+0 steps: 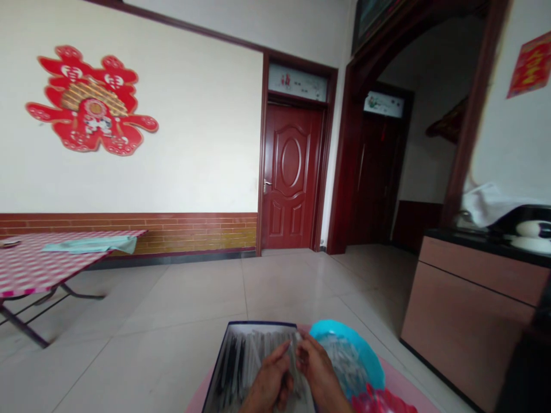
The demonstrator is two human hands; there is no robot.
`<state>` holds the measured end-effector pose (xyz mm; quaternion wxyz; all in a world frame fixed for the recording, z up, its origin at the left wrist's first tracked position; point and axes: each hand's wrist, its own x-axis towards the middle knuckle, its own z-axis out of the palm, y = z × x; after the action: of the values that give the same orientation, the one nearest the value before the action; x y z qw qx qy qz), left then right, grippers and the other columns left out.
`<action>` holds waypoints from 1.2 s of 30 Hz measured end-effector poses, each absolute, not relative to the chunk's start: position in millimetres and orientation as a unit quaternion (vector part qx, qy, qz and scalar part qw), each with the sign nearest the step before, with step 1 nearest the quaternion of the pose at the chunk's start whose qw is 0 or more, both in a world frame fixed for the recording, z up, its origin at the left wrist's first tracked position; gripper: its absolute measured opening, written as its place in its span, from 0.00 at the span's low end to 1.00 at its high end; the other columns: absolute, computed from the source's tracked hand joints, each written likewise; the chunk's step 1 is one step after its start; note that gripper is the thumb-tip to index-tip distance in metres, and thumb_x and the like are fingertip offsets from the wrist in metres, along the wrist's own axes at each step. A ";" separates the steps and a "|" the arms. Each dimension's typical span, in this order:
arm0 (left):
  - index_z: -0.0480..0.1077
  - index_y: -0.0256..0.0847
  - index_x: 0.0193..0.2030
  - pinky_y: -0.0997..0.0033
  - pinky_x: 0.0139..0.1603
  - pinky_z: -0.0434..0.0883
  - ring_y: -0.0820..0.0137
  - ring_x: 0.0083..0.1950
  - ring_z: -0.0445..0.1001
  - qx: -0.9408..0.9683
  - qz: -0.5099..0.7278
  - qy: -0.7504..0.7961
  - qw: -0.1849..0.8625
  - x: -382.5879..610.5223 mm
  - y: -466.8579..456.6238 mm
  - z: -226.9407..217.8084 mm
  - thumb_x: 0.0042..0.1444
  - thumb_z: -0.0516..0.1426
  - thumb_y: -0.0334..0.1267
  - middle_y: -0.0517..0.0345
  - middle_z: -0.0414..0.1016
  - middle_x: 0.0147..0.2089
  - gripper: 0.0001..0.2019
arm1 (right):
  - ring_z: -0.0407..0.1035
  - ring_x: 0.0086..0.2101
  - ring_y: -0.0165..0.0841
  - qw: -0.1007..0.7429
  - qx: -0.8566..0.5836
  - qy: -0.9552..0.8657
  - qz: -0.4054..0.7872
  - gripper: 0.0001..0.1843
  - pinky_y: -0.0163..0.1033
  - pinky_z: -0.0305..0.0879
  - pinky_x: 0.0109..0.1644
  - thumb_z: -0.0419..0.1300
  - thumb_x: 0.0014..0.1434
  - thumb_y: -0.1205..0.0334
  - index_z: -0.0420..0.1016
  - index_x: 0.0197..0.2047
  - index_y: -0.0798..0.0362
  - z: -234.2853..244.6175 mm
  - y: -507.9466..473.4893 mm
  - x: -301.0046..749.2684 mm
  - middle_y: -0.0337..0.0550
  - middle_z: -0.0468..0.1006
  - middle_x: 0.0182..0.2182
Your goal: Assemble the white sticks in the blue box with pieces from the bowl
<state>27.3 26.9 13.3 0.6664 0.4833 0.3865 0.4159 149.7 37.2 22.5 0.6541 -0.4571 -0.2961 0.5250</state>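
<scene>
Below me stands a shallow open box [262, 327] with a dark blue rim, filled with long thin clear and dark sticks that look like pen barrels [241, 358]. My left hand [271, 376] is over the right half of the box, its fingers curled and closed. Close beside it, at the box's right edge, my right hand [317, 367] has its fingers bent in a pinch. Whitish, see-through material shows between the fingertips, too blurred to name. To the right, a bright blue basin [373, 355] contains many clear slender pieces [346, 361].
A shiny red object [381, 400] lies by the basin at the bottom edge. Box and basin rest on a pink surface [400, 378]. At left is a folding table [38, 258] with a checked cloth; a cabinet [473, 304] stands right. Beyond the tiled floor is a red door [290, 178].
</scene>
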 end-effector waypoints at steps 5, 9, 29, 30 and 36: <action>0.60 0.34 0.63 0.78 0.13 0.47 0.79 0.12 0.53 0.470 0.438 0.380 0.666 22.6 25.2 22.6 0.50 0.56 0.54 0.66 0.65 0.17 0.37 | 0.68 0.25 0.33 0.655 -0.424 -0.269 0.564 0.22 0.35 0.63 0.26 0.64 0.39 0.49 0.73 0.38 0.49 7.7 39.8 128.6 0.34 0.71 0.22; 0.59 0.32 0.63 0.79 0.13 0.46 0.78 0.12 0.53 0.449 0.439 0.401 0.667 17.9 22.3 24.5 0.48 0.57 0.53 0.67 0.64 0.16 0.39 | 0.69 0.27 0.33 0.647 -0.395 -0.254 0.601 0.21 0.35 0.62 0.24 0.67 0.37 0.52 0.72 0.36 0.49 1.5 35.8 126.3 0.34 0.73 0.24; 0.63 0.38 0.61 0.79 0.12 0.47 0.79 0.12 0.52 0.522 0.377 0.391 0.657 9.3 19.1 25.6 0.53 0.54 0.52 0.65 0.66 0.18 0.31 | 0.72 0.41 0.39 0.675 -0.356 -0.184 0.619 0.29 0.38 0.69 0.36 0.74 0.31 0.49 0.74 0.37 0.47 -1.6 38.0 130.8 0.40 0.79 0.37; 0.64 0.38 0.61 0.79 0.12 0.47 0.79 0.12 0.52 0.527 0.379 0.388 0.654 8.6 19.1 25.4 0.53 0.54 0.52 0.65 0.66 0.18 0.31 | 0.72 0.42 0.39 0.673 -0.358 -0.190 0.619 0.29 0.38 0.69 0.36 0.74 0.31 0.49 0.74 0.38 0.47 -1.4 37.3 130.5 0.40 0.79 0.37; 0.64 0.37 0.61 0.79 0.12 0.47 0.80 0.12 0.53 0.554 0.387 0.386 0.627 4.2 23.7 13.4 0.55 0.53 0.51 0.66 0.65 0.17 0.30 | 0.71 0.41 0.38 0.659 -0.364 -0.223 0.619 0.29 0.38 0.69 0.37 0.73 0.36 0.48 0.73 0.41 0.49 -2.9 34.8 130.3 0.40 0.78 0.37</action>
<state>4.2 23.7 13.4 0.6273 0.5542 0.3863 0.3874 130.3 34.8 -2.9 0.6591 -0.3640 -0.2232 0.6191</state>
